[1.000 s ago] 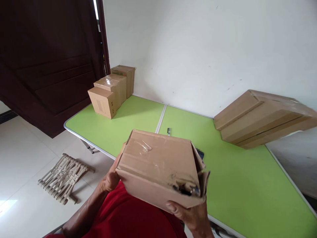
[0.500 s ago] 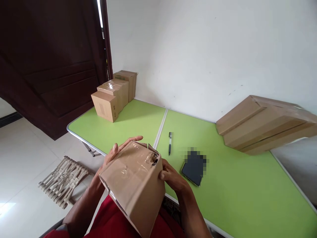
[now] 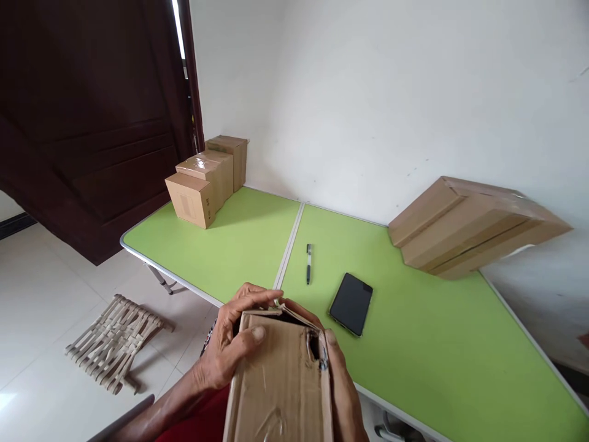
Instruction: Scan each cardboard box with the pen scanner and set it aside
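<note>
A brown cardboard box [image 3: 280,374] is held between my two hands, close to my body at the table's front edge. Clear tape lies over its face, and a torn hole shows near the upper right corner. My left hand [image 3: 234,337] grips the left side, thumb on the taped face and fingers over the top edge. Along the right side lies my right hand [image 3: 338,374], its thumb by the hole and other fingers behind the top edge. A narrow gap shows along the top flap. The box's lower end runs out of view.
On the green folding table [image 3: 423,344] lie a pen [image 3: 308,264] and a dark phone [image 3: 351,304]. Several cardboard boxes [image 3: 188,199] stand at the back left; more boxes [image 3: 464,230] are at the right by the wall. A woven stool [image 3: 117,344] stands on the floor.
The box has turned more upright and moved lower and right. My left hand has shifted its thumb onto the taped face and its fingers to the top edge. The view has shifted slightly.
</note>
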The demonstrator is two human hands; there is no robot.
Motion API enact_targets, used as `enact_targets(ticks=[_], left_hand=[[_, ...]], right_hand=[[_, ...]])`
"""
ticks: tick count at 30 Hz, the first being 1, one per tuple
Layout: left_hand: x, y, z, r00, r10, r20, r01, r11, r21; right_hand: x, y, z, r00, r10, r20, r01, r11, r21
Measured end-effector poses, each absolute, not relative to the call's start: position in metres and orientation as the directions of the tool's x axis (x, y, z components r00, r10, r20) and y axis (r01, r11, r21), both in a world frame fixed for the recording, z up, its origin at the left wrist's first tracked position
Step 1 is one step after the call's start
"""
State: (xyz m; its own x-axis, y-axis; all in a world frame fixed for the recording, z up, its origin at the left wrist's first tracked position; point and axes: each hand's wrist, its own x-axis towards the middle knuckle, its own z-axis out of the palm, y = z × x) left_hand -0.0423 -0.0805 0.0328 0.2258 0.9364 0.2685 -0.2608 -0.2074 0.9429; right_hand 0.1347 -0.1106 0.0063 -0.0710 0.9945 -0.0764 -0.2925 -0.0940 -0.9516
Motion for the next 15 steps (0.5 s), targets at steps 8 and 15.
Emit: enact_targets(ticks=[8, 15], left_hand=[[-0.067, -0.083, 0.052, 0.390, 0.896, 0.213, -0.046, -0.212, 0.976], [-0.060, -0.079, 0.099, 0.477, 0.876, 0.069, 0.404, -0.288, 0.868]], right_hand=[[0.149, -0.129, 0.030, 0.010, 0.999, -0.035, 0.032, -0.036, -0.999], [0.149, -0.125, 0.023, -0.023, 0.999, 0.035, 0.171, 0.039, -0.985]])
